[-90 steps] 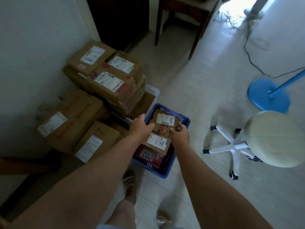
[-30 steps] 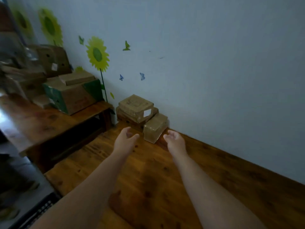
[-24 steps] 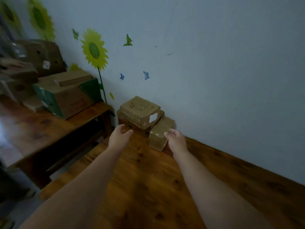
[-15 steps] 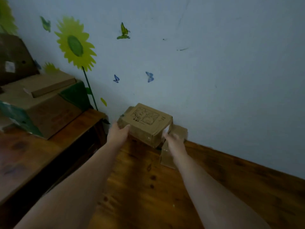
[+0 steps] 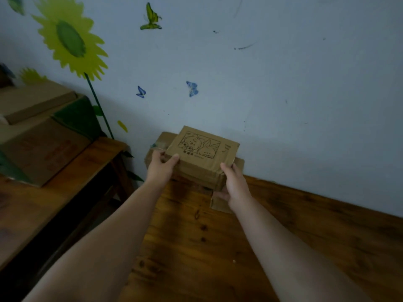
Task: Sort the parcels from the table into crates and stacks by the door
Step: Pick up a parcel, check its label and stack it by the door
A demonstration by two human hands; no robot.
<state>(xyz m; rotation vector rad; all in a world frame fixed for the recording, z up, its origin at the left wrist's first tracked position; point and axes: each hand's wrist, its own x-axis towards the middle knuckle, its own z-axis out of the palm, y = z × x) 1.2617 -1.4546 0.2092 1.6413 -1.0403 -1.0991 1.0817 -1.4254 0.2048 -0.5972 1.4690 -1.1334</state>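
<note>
At the table's [image 5: 196,247] back edge against the wall, the left hand [image 5: 160,168] grips the cartoon-printed box's [image 5: 201,153] left end, the right hand [image 5: 235,186] its right corner — lifting carelessly could drag the parcels underneath [image 5: 156,147] off.

Home room, likely used for parcel storage. Pale blue wall [image 5: 283,83] with sunflower sticker [image 5: 69,38] and butterfly stickers [image 5: 192,88] (kids-room style decor). Wooden table [image 5: 218,247], lower wooden bench [image 5: 65,186] beside it. Cardboard boxes [image 5: 39,136] stacked on bench against wall.
</note>
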